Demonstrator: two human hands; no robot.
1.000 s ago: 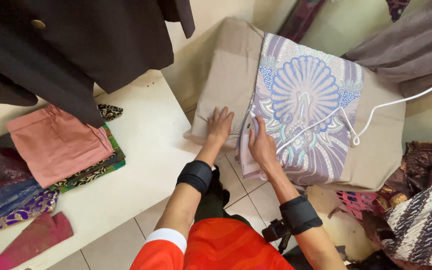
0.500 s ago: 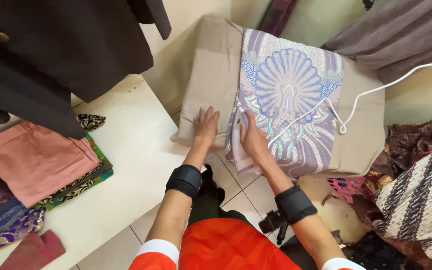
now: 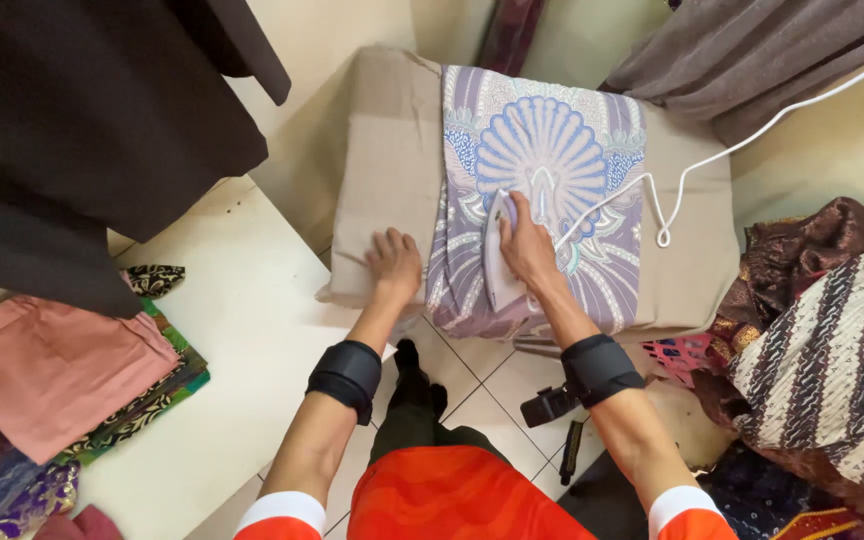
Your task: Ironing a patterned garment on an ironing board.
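While the right hand (image 3: 527,245) clenches the handle of a white iron (image 3: 499,255) resting on the lilac patterned cloth (image 3: 552,150), its white cord (image 3: 712,160) trails away rightward. Left of the grip, the left hand (image 3: 395,264) lies flat and released on the beige padded board (image 3: 392,130).

Folded pink cloth (image 3: 47,375) on white table (image 3: 242,330), striped fabric (image 3: 832,370) opposite.

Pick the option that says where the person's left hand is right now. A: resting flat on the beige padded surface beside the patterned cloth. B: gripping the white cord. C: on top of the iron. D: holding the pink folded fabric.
A: the left hand lies palm down on the beige padded surface, just left of the purple patterned cloth, while the right hand grips the iron.
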